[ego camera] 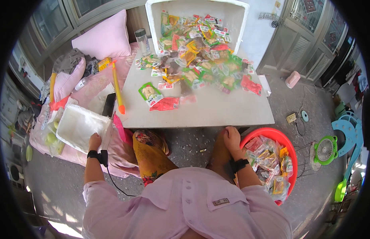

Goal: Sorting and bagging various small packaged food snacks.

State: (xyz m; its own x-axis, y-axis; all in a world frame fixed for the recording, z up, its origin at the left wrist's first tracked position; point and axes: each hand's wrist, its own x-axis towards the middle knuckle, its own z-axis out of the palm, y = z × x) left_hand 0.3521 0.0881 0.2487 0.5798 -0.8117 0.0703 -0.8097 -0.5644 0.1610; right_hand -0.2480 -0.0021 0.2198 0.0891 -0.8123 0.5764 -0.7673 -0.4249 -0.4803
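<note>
My left hand (95, 141) is at the near right edge of a white foam box (80, 125) on the bed, its fingers curled over the rim. My right hand (232, 138) rests on my knee at the table's front edge, with nothing visible in it. Many sealed food packets (191, 76) lie heaped on the white table (215, 110), spilling from a large foam box (244, 27) tipped on its side. Nearer the front, a green packet (149, 92) overlaps a red packet (164, 104). Beside my right forearm, a red basin (293, 161) holds more packets.
A lidded clear bottle (142, 41) stands at the table's back left. On the pink-covered bed (80, 161) lie a yellow and orange stick (116, 86), a black phone-like object (109, 104) and a pillow (104, 37). A green fan (325, 150) and power strip (291, 118) occupy the floor at right.
</note>
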